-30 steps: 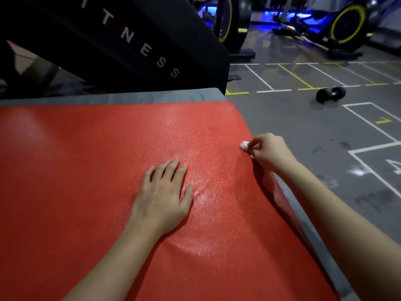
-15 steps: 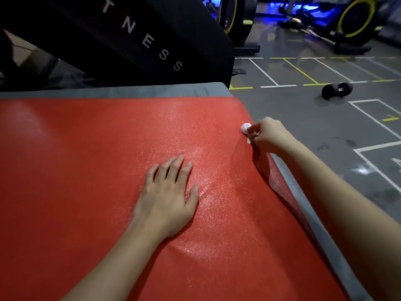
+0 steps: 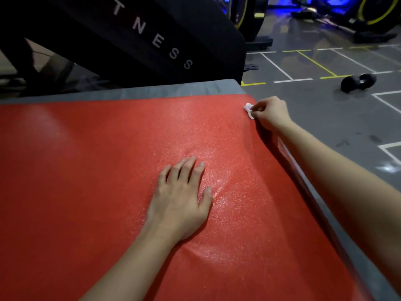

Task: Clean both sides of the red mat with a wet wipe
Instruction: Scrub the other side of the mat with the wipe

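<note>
The red mat [image 3: 97,170] lies spread flat and fills most of the view, its grainy surface shining in patches as if damp. It rests on a grey underlay [image 3: 152,91] that shows as a band past the mat's far edge and as a strip along its right edge. The left hand [image 3: 180,198] lies palm down on the mat right of its middle, fingers straight and slightly spread, pressing on the surface and holding nothing. The right hand [image 3: 271,112] is at the mat's far right corner, fingers curled, pinching a small bunched white wet wipe [image 3: 248,109] that touches the mat's edge there. The right forearm runs over the mat's right edge. Beyond the mat's far edge stands a black machine panel [image 3: 152,29] with pale lettering. To the right of the mat is grey floor [image 3: 325,127] marked with white and yellow lines, and a black dumbbell [image 3: 358,82] lies on it, well apart from the mat's far right corner.
</note>
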A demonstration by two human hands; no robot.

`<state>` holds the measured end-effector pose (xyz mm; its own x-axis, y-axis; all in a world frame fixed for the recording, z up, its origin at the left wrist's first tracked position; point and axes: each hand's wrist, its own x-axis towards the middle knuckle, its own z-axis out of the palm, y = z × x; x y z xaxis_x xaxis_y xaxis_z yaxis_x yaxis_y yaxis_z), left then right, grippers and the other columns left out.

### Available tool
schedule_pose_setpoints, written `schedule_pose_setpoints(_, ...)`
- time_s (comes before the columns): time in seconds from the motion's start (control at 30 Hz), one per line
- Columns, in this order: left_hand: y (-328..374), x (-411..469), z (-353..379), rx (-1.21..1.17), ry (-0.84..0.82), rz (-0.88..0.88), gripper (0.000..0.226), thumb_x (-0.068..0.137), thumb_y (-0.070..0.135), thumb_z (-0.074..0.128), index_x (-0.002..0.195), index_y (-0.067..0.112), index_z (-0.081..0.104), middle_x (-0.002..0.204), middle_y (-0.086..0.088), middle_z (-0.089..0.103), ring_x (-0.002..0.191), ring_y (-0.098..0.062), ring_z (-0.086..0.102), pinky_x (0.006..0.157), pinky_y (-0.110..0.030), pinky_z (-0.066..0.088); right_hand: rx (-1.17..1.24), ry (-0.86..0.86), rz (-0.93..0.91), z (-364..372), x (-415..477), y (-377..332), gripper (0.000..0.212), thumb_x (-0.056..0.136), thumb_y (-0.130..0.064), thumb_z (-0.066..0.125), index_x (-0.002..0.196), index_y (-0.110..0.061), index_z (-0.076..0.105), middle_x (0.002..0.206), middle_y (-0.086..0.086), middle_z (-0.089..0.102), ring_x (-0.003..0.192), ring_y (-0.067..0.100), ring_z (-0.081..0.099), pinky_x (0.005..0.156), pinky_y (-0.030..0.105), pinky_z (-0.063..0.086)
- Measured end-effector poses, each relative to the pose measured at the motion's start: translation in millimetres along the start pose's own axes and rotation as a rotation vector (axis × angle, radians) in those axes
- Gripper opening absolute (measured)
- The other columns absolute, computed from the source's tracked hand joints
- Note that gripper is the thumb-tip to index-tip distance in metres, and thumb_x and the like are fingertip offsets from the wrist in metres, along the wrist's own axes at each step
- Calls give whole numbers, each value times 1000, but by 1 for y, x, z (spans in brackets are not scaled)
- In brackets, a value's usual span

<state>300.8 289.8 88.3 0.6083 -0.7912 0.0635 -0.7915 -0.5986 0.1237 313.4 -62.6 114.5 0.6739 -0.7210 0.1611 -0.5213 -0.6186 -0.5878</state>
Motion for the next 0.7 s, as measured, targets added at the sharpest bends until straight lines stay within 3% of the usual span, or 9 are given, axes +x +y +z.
schedule_pose_setpoints(0.13,0,-1,0,9,-6,8,69,97,57,12,157,26,26,166,2,22,153,-17,16,124,-48,13,15,86,-26,13,21,-9,21,89,-29,72,84,-10,77,91,8,73,80,15,60,68,21,35)
schedule_pose_setpoints(0.3,1,-2,-2,-6,4,-2,70,97,59,10,157,28,27,166,6,21,153,-14,15,125,-46,13,36,59,92,22,56,-29,13,91,-18,68,95,-8,74,85,7,63,88,25,66,68,22,35)
schedule_pose_setpoints(0.47,1,0,0,-20,11,7,68,98,58,15,155,27,32,164,4,26,152,-16,20,124,-48,16,-127,40,90,25,57,-15,28,92,-31,67,99,-5,73,96,20,66,93,37,65,72,31,44)
schedule_pose_setpoints(0.7,1,0,0,-9,4,-8,67,98,58,17,155,26,34,164,3,28,152,-16,22,125,-48,16,-65,84,4,32,60,-19,22,90,-35,71,96,-14,77,104,14,68,99,35,63,81,33,49)
